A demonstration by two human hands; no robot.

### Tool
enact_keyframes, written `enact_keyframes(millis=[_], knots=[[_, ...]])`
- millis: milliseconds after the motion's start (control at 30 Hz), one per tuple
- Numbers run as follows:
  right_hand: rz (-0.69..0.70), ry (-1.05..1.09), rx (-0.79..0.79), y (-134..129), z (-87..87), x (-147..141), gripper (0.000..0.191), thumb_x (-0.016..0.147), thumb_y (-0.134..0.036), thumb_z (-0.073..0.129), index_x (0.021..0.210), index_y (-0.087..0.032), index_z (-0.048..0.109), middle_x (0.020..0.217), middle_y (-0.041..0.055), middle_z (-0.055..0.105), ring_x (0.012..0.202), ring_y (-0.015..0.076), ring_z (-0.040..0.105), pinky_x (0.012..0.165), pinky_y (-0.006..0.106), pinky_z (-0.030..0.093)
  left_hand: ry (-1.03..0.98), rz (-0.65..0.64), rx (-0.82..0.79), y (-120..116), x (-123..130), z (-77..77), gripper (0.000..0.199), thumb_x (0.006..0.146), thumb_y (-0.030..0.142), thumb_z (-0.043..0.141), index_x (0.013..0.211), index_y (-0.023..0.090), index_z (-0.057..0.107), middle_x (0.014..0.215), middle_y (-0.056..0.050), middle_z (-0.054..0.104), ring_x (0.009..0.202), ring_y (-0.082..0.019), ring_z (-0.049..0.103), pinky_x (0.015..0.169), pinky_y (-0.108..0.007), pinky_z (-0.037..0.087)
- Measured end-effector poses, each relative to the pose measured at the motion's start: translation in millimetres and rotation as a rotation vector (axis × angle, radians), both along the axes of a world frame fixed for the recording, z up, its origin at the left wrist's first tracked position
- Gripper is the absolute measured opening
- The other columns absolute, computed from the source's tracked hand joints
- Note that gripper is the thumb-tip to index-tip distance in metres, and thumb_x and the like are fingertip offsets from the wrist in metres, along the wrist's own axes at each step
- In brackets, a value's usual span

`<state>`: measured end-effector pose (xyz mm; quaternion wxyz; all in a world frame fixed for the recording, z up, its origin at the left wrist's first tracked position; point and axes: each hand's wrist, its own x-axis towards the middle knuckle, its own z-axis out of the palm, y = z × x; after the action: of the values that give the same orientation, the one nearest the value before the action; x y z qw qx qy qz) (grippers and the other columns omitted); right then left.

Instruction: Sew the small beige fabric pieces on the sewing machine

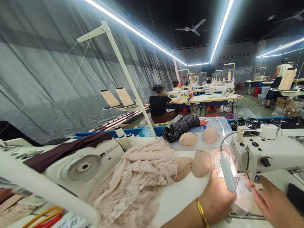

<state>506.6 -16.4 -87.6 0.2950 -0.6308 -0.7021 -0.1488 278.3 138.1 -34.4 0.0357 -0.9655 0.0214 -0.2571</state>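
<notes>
A white sewing machine [268, 148] stands at the right, with a grey lamp [228, 175] lighting its needle area. My left hand [217, 194], a gold bracelet on its wrist, is closed on pale fabric [239, 202] just left of the needle; the lamp hides some of its fingers. My right hand [268, 198] lies right of the needle, thumb and finger pinched together near the presser foot; whatever is between them is too small to name. Left of my left hand are stacked beige cups [201, 163] and a heap of beige lace [142, 174].
Another machine [83, 167] stands at the left beside a white thread-stand pole [128, 72]. Behind the cups are a clear plastic lid [220, 126] and a black bag [181, 126]. A dark phone-like object [294, 196] lies right. Several people sit or stand farther back.
</notes>
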Motion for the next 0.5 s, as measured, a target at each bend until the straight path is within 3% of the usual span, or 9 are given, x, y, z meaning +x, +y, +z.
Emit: enact_keyframes(millis=[100,200,300,367,500], knots=[[0.016,-0.067,0.027,-1,-4.9,3,0.026,0.106,-0.024,0.054,0.127,-0.025,0.070,0.119,0.0096,0.080,0.101,0.0272,0.080,0.081,0.038,0.068,-0.026,-0.006,-0.055,-1,0,-0.5,0.019,0.073,0.012,0.067,0.089,0.019,0.062,0.091,-0.002,0.075,0.080,-0.023,0.066,0.090,-0.051,0.043],[0.100,-0.100,0.045,-4,0.1,1,0.038,0.097,-0.020,0.060,0.132,-0.031,0.071,0.114,0.0060,0.083,0.101,0.0290,0.080,0.083,0.039,0.067,-0.044,0.022,-0.031,-3,1,-19.2,0.004,0.084,0.018,0.068,0.086,0.021,0.067,0.084,-0.001,0.071,0.080,-0.020,0.062,0.089,-0.046,0.044],[0.246,-0.049,-0.174,-6,16.6,-6,0.037,0.089,-0.010,0.059,0.112,-0.035,0.075,0.097,0.0003,0.081,0.083,0.0233,0.076,0.074,0.033,0.062,-0.084,-0.029,0.024,-7,4,-47.5,0.016,0.092,0.029,0.071,0.077,0.025,0.068,0.069,0.003,0.063,0.065,-0.015,0.052,0.085,-0.042,0.043],[0.290,-0.016,-0.326,-8,30.0,-13,0.030,0.088,-0.008,0.057,0.096,-0.032,0.074,0.090,-0.0001,0.076,0.077,0.0207,0.071,0.067,0.030,0.056,-0.064,-0.072,0.043,-11,4,-57.2,0.018,0.094,0.031,0.071,0.076,0.026,0.069,0.066,0.004,0.061,0.059,-0.013,0.047,0.085,-0.043,0.042],[0.282,0.019,-0.365,-10,44.7,-20,0.026,0.089,-0.009,0.057,0.095,-0.028,0.072,0.092,0.0018,0.073,0.081,0.0212,0.068,0.071,0.029,0.053,-0.038,-0.095,-0.003,-17,2,-43.7,0.014,0.095,0.029,0.064,0.083,0.023,0.068,0.079,0.002,0.068,0.065,-0.015,0.052,0.089,-0.047,0.044]])
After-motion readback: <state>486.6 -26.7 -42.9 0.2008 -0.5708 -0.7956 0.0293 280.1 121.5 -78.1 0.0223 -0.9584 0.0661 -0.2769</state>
